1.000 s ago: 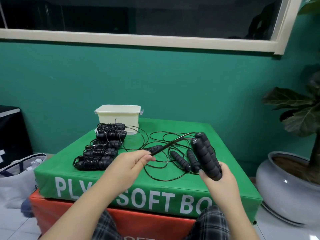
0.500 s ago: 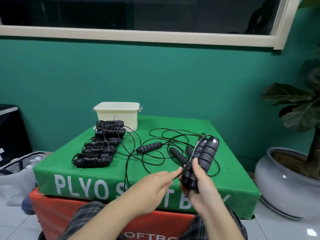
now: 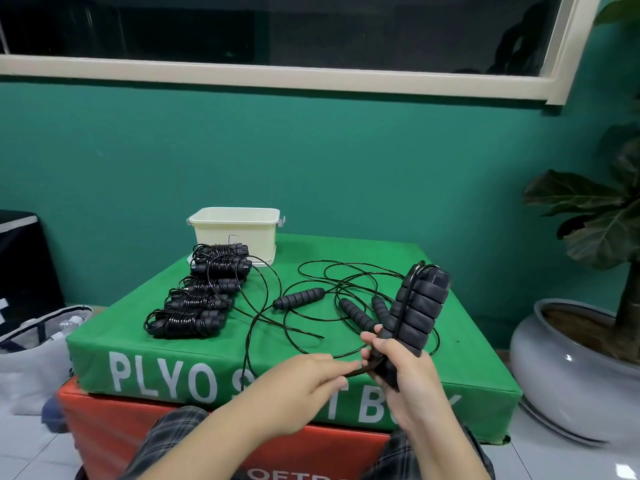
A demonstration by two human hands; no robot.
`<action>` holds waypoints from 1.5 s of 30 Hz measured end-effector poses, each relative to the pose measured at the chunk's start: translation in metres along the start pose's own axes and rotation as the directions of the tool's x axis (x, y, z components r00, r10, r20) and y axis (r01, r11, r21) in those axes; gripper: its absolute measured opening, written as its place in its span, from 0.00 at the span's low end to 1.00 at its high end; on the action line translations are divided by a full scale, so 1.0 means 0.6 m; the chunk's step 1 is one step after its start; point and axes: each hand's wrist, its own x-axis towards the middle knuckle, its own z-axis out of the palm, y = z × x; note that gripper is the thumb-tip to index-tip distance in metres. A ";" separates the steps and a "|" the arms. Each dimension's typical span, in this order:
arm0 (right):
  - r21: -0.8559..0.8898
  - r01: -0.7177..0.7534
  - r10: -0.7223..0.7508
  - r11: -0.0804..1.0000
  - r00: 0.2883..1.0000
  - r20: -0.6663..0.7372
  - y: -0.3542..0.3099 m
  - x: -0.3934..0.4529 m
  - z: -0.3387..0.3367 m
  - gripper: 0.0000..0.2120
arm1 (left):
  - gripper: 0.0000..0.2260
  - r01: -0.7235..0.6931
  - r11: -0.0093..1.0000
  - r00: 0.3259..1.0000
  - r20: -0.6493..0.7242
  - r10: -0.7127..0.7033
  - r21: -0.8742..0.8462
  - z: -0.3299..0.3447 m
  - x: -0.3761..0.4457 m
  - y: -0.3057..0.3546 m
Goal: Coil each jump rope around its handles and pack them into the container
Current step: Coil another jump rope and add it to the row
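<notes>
so that the cord could wind tight, my right hand (image 3: 410,372) clenched the paired handles (image 3: 417,315) upright above the green box (image 3: 346,386) while my left hand (image 3: 308,377) pinched the cord (image 3: 365,369) beside them, container (image 3: 239,230) waiting behind.

Right hand (image 3: 405,372) grips paired handles (image 3: 417,315); left hand (image 3: 311,379) pinches rope (image 3: 363,370)

Gym corner: stacked plyo boxes (image 3: 221,355), jump ropes (image 3: 194,303)

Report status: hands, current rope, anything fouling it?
Right hand grips paired handles upright. Left hand pinches the cord at their base. Loose ropes tangled on the green box; cord runs among them.
</notes>
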 end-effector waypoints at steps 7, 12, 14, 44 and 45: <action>-0.344 0.175 -0.128 0.922 0.979 0.156 0.007 0.004 -0.021 0.13 | 0.13 0.250 0.964 0.935 -0.281 -0.217 0.087 -0.077 0.006 -0.055; -0.604 0.500 -0.262 0.621 0.858 0.441 0.037 -0.011 -0.003 0.12 | 0.26 0.581 0.799 0.752 -0.478 -0.454 0.155 -0.100 0.006 -0.060; -0.637 0.588 -0.287 0.499 0.806 0.518 0.057 -0.004 -0.003 0.17 | 0.22 0.511 0.859 0.764 -0.445 -0.468 -0.027 -0.095 0.008 -0.065; -0.894 0.053 -0.171 0.444 0.985 -0.027 0.045 0.010 -0.012 0.18 | 0.14 0.031 0.972 0.999 -0.044 -0.021 0.233 0.010 0.031 0.048; -0.885 0.054 -0.159 0.462 0.987 -0.023 0.042 0.009 -0.010 0.18 | 0.13 0.027 0.985 0.998 -0.060 -0.016 0.173 0.007 0.028 0.047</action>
